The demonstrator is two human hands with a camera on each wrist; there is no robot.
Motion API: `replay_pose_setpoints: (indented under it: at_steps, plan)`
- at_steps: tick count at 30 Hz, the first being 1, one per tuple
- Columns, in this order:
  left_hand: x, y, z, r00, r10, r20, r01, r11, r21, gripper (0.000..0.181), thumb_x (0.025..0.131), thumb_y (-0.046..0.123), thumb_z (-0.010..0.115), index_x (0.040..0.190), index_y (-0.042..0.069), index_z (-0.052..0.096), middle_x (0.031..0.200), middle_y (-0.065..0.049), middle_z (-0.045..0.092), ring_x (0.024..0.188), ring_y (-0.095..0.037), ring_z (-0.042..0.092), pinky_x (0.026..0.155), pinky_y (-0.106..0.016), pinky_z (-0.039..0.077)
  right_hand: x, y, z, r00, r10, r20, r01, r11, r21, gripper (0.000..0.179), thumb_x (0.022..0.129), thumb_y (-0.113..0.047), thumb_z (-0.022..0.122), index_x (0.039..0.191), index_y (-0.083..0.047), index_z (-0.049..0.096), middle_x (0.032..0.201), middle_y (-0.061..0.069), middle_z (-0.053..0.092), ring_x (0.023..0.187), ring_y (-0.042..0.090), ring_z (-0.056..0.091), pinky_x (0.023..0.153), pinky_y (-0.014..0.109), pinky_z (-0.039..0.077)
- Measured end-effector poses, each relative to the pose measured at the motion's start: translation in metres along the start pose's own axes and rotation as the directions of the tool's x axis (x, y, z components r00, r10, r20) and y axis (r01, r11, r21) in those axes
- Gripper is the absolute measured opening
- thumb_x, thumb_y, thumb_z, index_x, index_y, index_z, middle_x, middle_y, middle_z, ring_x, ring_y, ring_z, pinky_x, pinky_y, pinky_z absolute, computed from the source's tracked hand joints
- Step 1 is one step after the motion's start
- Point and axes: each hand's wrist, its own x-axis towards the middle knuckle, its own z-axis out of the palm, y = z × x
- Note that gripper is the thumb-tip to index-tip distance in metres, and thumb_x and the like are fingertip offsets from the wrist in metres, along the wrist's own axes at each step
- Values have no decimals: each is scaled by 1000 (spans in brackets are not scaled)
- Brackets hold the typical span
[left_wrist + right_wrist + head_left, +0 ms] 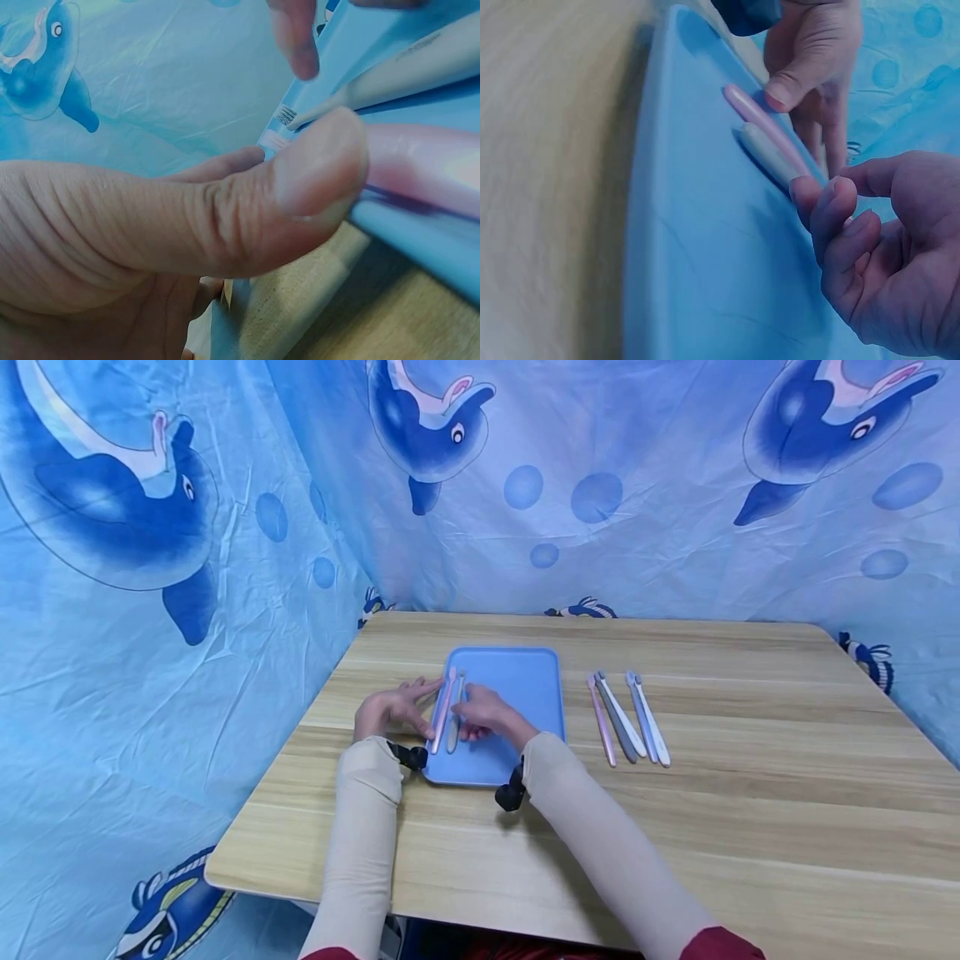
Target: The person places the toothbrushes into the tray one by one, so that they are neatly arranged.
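On the blue tray [510, 693] lie a pink toothbrush [443, 714] and, to its right, a pale grey-white toothbrush [453, 733], side by side. My left hand [397, 706] spans the tray's left edge, its thumb and fingers spread along the pink toothbrush. In the left wrist view the thumb [322, 169] covers part of that pink handle; whether it presses on it I cannot tell. Over the tray, my right hand [486, 710] is beside the pale toothbrush. Its fingers [836, 202] are loosely bent near that handle, with no grip visible.
Several more toothbrushes lie on the wooden table [750, 710] right of the tray: a pink one [602, 722], a dark grey one [618, 727], a blue one [642, 718] and white ones [654, 727]. A blue dolphin-print curtain [525, 560] hangs behind and at the left.
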Motion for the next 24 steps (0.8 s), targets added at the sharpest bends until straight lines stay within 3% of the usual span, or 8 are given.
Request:
replay_pose_setpoints:
  at_steps: [6,15,24]
  plan:
    - [2,0,1,1000,-20,-2,20,1000,0,124,67,40,92,160,42,10,171,-5,-13,156,-37,-19,123,-68,-7,-8,0,-15,999,-14,-37,13,999,-31,74,103,-31,52,162,-11,12,62,3,67,45,11,57,43,22,41]
    - [12,-10,2,999,-32,2,32,997,67,131,62,49,91,159,44,3,171,-2,-16,157,-33,-20,124,-67,-6,-28,3,-45,997,-64,-48,58,992,-113,74,103,-40,51,161,-13,16,66,3,67,54,15,60,47,22,42]
    - [2,-3,1,1000,6,2,-6,1000,20,127,66,39,92,160,39,7,171,-9,-13,156,-38,-19,122,-70,-8,-44,12,-65,994,-81,-67,72,990,-122,72,103,-41,52,161,-15,19,62,2,65,48,12,54,46,22,38]
